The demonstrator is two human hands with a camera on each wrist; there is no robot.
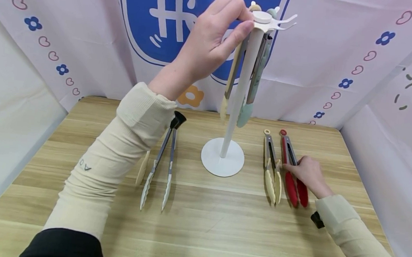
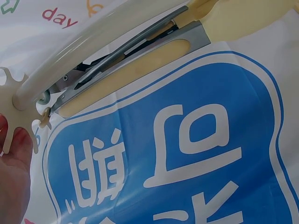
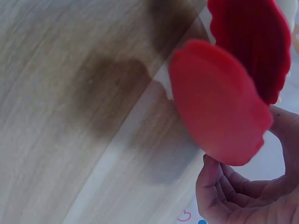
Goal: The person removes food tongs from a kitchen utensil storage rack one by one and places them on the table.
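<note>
My left hand (image 1: pixel 216 37) pinches the hooked top (image 1: pixel 265 23) of a white upright stand (image 1: pixel 240 87) with its thumb and fingers. From the hooks hang pale yellow tongs (image 1: pixel 233 68) and mint green tongs (image 1: pixel 257 74), both folded narrow. At the right of the table, my right hand (image 1: pixel 308 173) grips red-tipped tongs (image 1: pixel 290 188) around their middle. The red silicone heads (image 3: pixel 217 102) loom close in the right wrist view, spread a little apart. Just left of these lie cream-tipped tongs (image 1: pixel 269 184) with a ring at the far end.
White-tipped tongs (image 1: pixel 171 158) with a black end lie spread left of the stand's round base (image 1: pixel 212 163). A cream-coloured tip (image 1: pixel 142 170) shows beside my left sleeve, the rest hidden. A printed cloth (image 1: pixel 92 9) hangs behind the wooden table (image 1: pixel 191 231).
</note>
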